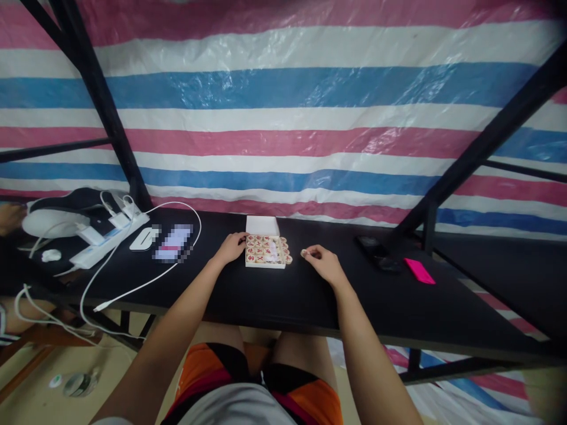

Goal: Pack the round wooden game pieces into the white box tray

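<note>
An open white box (266,265) stands on the black table (274,301), its lid (262,225) raised at the back. Round pieces with red characters (260,249) lie in rows inside it, and several more pieces (287,250) sit along its right side. My left hand (231,248) is at the box's left edge, thumb and fingers near its back left corner; whether they pinch anything is too small to tell. To the right of the box, my right hand (325,262) pinches one round piece (304,253) between thumb and fingertips, just over the table.
A power strip (101,241) with white cables, a white device (144,238) and a blurred phone (174,242) lie left. Dark objects (376,254) and a pink item (419,271) lie right. Another person's hand (11,218) shows at far left. Black frame bars flank the table.
</note>
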`<state>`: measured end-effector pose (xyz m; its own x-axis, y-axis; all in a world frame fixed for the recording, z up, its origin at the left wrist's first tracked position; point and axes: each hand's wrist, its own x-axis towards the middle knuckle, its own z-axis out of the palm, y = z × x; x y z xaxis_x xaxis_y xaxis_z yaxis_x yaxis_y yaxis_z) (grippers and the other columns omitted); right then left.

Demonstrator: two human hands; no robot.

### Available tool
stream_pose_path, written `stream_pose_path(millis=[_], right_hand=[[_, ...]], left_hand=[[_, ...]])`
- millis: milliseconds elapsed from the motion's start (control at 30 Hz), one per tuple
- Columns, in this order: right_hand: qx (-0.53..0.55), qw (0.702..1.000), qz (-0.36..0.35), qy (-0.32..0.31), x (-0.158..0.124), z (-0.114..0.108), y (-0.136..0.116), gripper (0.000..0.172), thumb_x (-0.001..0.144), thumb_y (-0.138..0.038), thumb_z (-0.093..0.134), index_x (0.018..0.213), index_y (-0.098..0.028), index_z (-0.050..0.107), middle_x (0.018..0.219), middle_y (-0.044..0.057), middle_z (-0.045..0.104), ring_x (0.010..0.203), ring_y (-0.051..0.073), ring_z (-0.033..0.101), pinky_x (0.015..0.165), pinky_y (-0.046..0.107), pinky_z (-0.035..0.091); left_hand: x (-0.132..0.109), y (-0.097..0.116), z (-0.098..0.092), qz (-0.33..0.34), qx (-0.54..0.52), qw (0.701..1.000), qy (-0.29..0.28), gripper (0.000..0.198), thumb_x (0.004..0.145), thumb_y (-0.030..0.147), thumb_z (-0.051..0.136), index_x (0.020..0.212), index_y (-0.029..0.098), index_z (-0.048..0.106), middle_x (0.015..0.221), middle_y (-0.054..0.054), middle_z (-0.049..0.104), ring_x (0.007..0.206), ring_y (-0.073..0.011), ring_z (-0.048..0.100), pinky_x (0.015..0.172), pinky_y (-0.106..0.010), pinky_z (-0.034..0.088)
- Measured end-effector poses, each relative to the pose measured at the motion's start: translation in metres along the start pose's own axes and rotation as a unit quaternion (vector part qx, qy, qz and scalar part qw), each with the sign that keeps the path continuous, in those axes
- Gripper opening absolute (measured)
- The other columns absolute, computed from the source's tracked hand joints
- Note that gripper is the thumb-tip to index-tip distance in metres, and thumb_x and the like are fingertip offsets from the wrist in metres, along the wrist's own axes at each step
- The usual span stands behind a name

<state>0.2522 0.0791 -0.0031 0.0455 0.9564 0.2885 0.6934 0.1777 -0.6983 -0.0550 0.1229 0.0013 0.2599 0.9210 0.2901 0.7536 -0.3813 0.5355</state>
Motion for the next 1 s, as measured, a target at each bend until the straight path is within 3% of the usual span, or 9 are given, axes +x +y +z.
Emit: stream_pose_path(millis=[167,467,633,733,867,1000], right_hand=[[-0.056,0.998,-0.020,0.001,0.013,0.015,0.014,0.031,0.080,-0.046,0.051,0.088,-0.019,0.065,0.085,0.006,0.067,0.075,0.018,0.059,0.070,0.030,0.043],[-0.073,0.994,-0.074,-0.018,0.044,0.037,0.007,0.031,0.086,-0.043,0.046,0.093,-0.019,0.066,0.089,0.006,0.065,0.080,0.019,0.058,0.075,0.031,0.044],[-0.061,0.992,-0.108,0.018,0.032,0.038,-0.005,0.034,0.090,-0.039,0.041,0.105,-0.020,0.065,0.102,0.010,0.063,0.087,0.021,0.058,0.085,0.037,0.045],[-0.060,0.983,-0.166,0.054,0.018,0.035,-0.023,0.033,0.091,-0.038,0.041,0.106,-0.018,0.064,0.105,0.011,0.062,0.096,0.024,0.056,0.090,0.040,0.043],[-0.066,0.964,-0.257,-0.006,0.002,0.042,-0.050,0.027,0.090,-0.036,0.045,0.100,-0.021,0.065,0.104,0.009,0.065,0.104,0.025,0.053,0.095,0.040,0.040],[-0.082,0.959,-0.269,-0.040,0.001,0.055,-0.062,0.022,0.088,-0.035,0.050,0.097,-0.022,0.066,0.100,0.007,0.066,0.102,0.024,0.055,0.095,0.040,0.038]], left_hand=[[0.000,0.000,0.000,0.000,-0.004,1.000,-0.002,0.038,0.083,0.016,0.051,0.120,0.017,0.062,0.104,-0.008,0.067,0.096,-0.0192,0.061,0.093,-0.032,0.044],[-0.002,0.001,0.000,-0.003,-0.010,1.000,0.000,0.038,0.082,0.015,0.050,0.119,0.016,0.062,0.104,-0.009,0.067,0.095,-0.0193,0.061,0.092,-0.032,0.045],[-0.001,0.001,-0.001,-0.005,0.002,1.000,0.000,0.038,0.082,0.015,0.051,0.119,0.017,0.062,0.103,-0.008,0.067,0.095,-0.0194,0.061,0.092,-0.032,0.045],[-0.001,0.002,-0.001,0.002,0.003,1.000,0.002,0.037,0.083,0.015,0.050,0.118,0.017,0.062,0.103,-0.008,0.067,0.096,-0.0194,0.061,0.093,-0.032,0.045],[-0.001,0.002,-0.001,0.000,0.001,1.000,0.002,0.036,0.083,0.016,0.050,0.118,0.017,0.063,0.103,-0.008,0.068,0.096,-0.0195,0.061,0.093,-0.032,0.045],[0.000,0.000,0.001,-0.001,-0.002,1.000,0.004,0.037,0.083,0.016,0.051,0.118,0.017,0.062,0.104,-0.009,0.067,0.096,-0.0198,0.061,0.093,-0.032,0.045]])
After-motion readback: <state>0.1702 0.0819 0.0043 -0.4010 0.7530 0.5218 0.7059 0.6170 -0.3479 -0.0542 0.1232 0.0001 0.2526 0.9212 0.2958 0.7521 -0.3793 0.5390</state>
